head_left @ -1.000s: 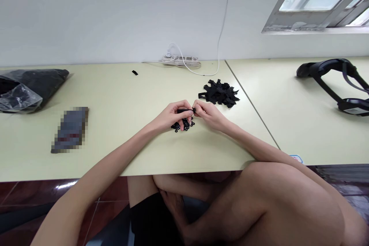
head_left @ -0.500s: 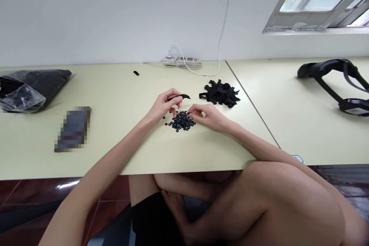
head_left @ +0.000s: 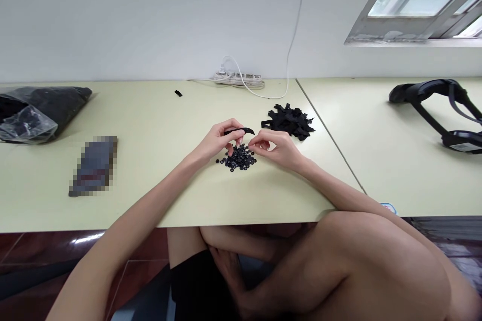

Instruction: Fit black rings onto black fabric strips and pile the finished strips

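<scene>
My left hand (head_left: 225,138) is closed on a short black fabric strip (head_left: 245,131), whose free end points right toward my other hand. Below the fingers lies a loose pile of small black ring-like buttons (head_left: 238,158), a few scattered at its edges. Over the right side of that pile, my right hand (head_left: 274,146) has thumb and forefinger pinched together. Whatever sits between those fingertips is too small to make out. Just behind the right hand rests a heap of similar black strips (head_left: 291,121).
A power strip (head_left: 239,79) with a white cable stands against the wall. One stray black strip (head_left: 178,93) lies at the back. On the left are a plastic bag (head_left: 56,110) and a blurred flat object (head_left: 94,166); a black headset (head_left: 425,115) is at right.
My left hand has shifted slightly right with the strip, bringing it closer to my right hand. My right hand has risen a little from the button pile, fingers still pinched.
</scene>
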{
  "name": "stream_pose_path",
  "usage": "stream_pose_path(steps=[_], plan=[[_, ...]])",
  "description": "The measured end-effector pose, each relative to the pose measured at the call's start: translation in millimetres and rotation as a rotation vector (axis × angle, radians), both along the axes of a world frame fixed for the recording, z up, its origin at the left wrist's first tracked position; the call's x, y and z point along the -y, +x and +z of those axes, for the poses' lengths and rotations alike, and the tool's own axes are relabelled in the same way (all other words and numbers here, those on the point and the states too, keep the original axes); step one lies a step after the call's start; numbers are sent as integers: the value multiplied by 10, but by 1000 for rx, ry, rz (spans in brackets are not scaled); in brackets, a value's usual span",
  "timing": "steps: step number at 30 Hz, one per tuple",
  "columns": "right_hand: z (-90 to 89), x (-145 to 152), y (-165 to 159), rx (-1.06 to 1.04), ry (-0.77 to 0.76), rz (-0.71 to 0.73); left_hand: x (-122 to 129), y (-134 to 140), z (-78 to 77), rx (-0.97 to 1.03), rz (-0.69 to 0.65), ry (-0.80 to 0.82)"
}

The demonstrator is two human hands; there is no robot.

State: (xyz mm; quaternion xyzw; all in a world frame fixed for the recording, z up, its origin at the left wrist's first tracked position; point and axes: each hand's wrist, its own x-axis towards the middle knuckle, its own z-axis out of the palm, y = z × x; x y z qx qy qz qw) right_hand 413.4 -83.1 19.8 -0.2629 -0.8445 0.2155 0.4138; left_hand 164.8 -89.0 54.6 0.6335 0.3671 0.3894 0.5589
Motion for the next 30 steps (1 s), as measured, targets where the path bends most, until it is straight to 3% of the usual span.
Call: stream_pose_path(steps=[4,9,17,27,30], plan=[[56,-29,34,-78,237,-133,14,3,-13,4,-87,-61],[116,-58,71,-29,389,-83,28,-4,-31,34,-192,-126],[90,-60,65,30,346,-90,38,-18,41,-33,-169,-131],[84,-29,72,51,316,8,19,-44,24,-72,-173,-130],[76,-16,79,78,209,-12,17,-54,50,-86,-150,-129]])
